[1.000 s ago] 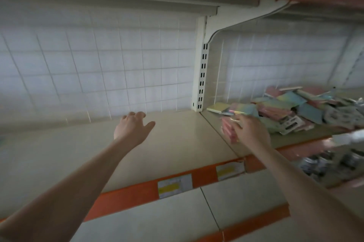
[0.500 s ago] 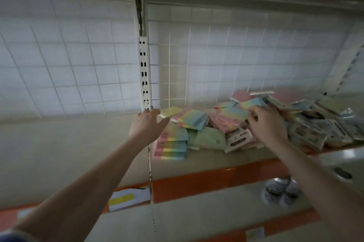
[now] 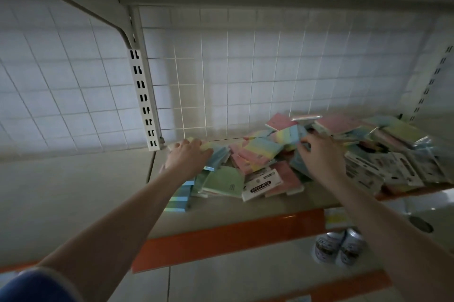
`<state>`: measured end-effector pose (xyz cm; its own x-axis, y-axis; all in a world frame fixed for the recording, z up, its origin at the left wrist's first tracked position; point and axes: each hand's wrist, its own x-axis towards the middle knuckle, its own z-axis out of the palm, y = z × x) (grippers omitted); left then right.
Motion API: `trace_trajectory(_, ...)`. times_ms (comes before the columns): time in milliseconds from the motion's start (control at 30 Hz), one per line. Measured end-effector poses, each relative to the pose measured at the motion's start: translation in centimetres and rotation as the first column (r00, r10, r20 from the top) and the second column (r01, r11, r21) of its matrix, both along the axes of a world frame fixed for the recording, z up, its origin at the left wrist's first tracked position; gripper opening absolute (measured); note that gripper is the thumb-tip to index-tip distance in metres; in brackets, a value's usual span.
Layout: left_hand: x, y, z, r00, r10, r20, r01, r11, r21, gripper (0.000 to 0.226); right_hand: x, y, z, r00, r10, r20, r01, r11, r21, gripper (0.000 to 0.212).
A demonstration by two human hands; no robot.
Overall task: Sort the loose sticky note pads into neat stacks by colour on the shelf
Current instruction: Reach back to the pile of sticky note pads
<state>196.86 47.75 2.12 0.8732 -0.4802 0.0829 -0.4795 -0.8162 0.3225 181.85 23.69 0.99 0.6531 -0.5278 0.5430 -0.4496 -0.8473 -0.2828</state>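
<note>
Both hands now in the heap of loose pastel sticky note pads (image 3: 282,154), centre-right of the frame on the beige metal shelf (image 3: 73,191). A second ago the left hand hovered over bare shelf and the right was only at the heap's near edge; half a second ago both were arriving. View has swung right with them, so the pile sits mid-frame.

Left hand (image 3: 188,159): palm down on the heap's left end, fingers laid forward over a rainbow-striped pad (image 3: 211,148). They look fairly straight, pressing or steadying; whether they curl over the far edge cannot be told.

Right hand (image 3: 319,154): further right and deeper in, fingers bent onto a blue-and-yellow striped pad (image 3: 293,133) at the pile's top. Looks like a grip forming; thumb hidden, so not certain.

Heap unsorted: pink, green, blue and striped pads overlapping at angles, a white "STICKY NOTE" labelled packet (image 3: 261,185) at the front. A small stack of striped pads (image 3: 179,197) stands at lower left of the pile, partly behind the left forearm.

Judgement: reaching is over, picking begins. Sorting barely started; nearly everything remains in the heap.

Lower right, below the shelf: two small cans (image 3: 339,250).
</note>
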Motion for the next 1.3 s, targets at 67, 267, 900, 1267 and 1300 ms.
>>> trace_trajectory(67,0.6,-0.2,-0.3,0.999,0.029,-0.02,-0.029,0.999,0.016,0.046,0.7,0.2,0.4,1.0,0.003,0.007,-0.003,1.0,0.014,0.03)
trace_trajectory(267,1.8,0.1,-0.5,0.999,0.017,-0.047,-0.016,1.0,0.017,0.051,2.4,2.1,0.5,0.982,0.026,-0.189,-0.014,0.998,0.061,0.058)
trace_trajectory(900,3.9,2.1,1.0,0.972,-0.002,-0.235,-0.069,0.952,-0.297,0.043,4.5,3.5,2.0,0.949,0.299,0.102,-0.283,0.662,0.694,0.035)
trace_trajectory(1267,2.7,4.0,1.5,0.962,-0.077,-0.262,-0.092,0.813,-0.575,0.012,3.4,4.5,2.8,0.92,0.325,0.219,-0.385,0.646,0.659,0.036)
trace_trajectory(1300,2.5,4.2,1.5,0.965,-0.071,-0.254,-0.092,0.812,-0.577,0.011,3.4,4.5,2.7,0.92,0.322,0.225,-0.387,0.644,0.66,0.04)
